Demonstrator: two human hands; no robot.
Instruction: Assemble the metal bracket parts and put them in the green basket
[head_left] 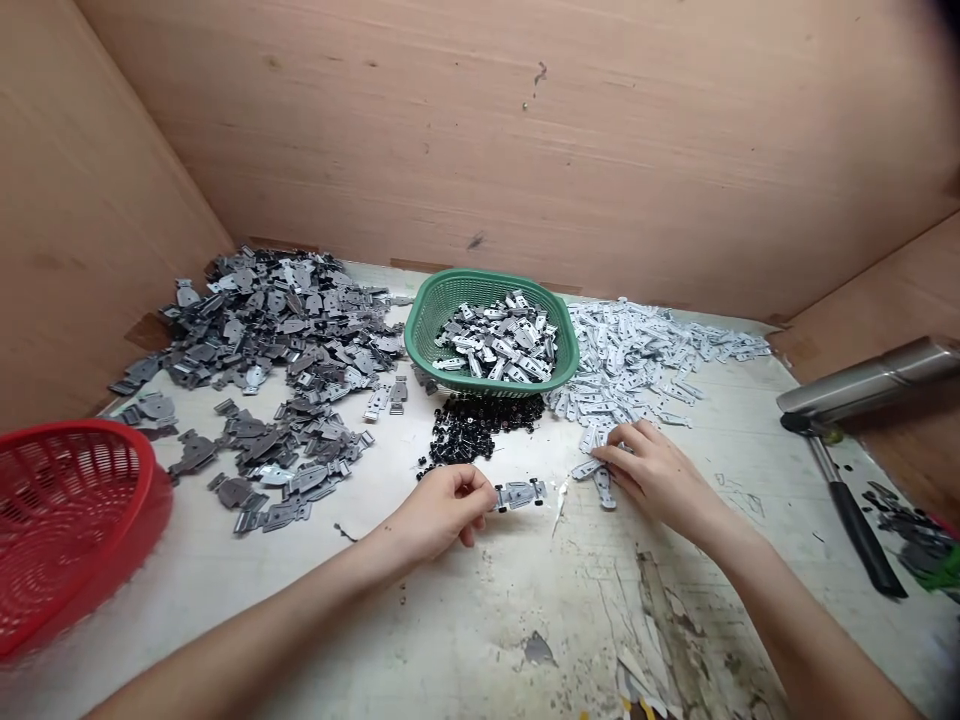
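My left hand (454, 508), fingers pinched, grips one end of a grey toy car chassis (521, 493) with black wheels at its ends. The chassis is just over the table, left of my right hand. With curled fingers, my right hand (652, 468) has hold of a light grey plate (586, 468) at the front of a pile of light grey plates (622, 350). Another loose plate (604, 490) lies under its fingertips. Small black wheels (461, 430), some with thin metal axles, are heaped just beyond my left hand.
A green basket (491, 385) holding assembled-looking pieces stands at the back middle. Dark grey chassis plates (285, 320) are piled at the left. A red basket (150, 500) sits at the near left. On the right lies a hammer (855, 520) by a metal cylinder (870, 380). Wooden walls surround the table.
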